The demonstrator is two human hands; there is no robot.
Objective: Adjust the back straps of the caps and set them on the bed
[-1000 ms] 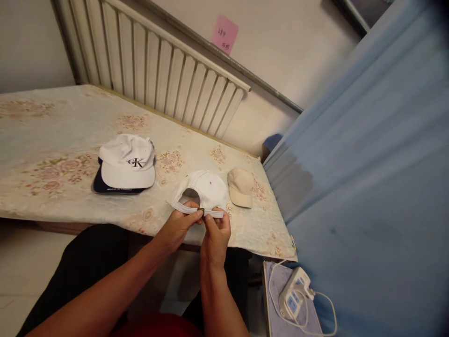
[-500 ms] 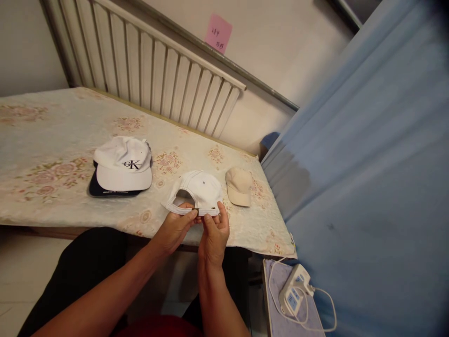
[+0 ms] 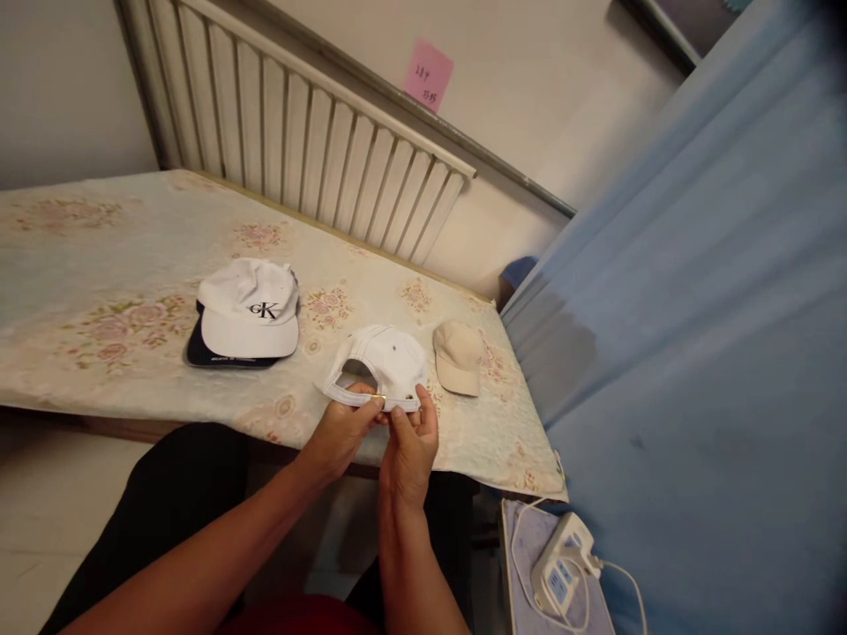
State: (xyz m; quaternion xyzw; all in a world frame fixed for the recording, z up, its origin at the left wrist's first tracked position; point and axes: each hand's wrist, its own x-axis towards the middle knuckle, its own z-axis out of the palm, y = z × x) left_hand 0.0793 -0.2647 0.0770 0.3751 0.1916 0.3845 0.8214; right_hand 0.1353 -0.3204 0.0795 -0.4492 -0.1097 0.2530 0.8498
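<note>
A bed (image 3: 371, 295) with a floral cover fills the middle, and a blue curtain (image 3: 715, 335) hangs past its right end. A pale radiator (image 3: 284, 132) runs along the bed's far edge. By the near right corner, a low stand (image 3: 599, 613) carries a white power strip (image 3: 562, 564).

There are 4 caps. The plain white cap (image 3: 397, 357) is at the bed's near edge, back opening toward the person; whether it rests on the cover or is held just above, I cannot tell. Left of it, farther in from that edge, a white cap with dark letters (image 3: 248, 295) sits on a dark cap (image 3: 202, 348). A beige cap (image 3: 460, 353) lies on the other side, toward the right end.

The left hand (image 3: 341, 432) has thumb and fingers closed on the plain cap's back strap (image 3: 344, 392), beside a brassy buckle (image 3: 378, 397). The right hand (image 3: 410, 450) pinches the strap just right of the buckle, with a finger raised against the cap's side.

The step in hand seems to be adjusting this strap; further work there would call for a steady left pinch and small right-hand pulls.
</note>
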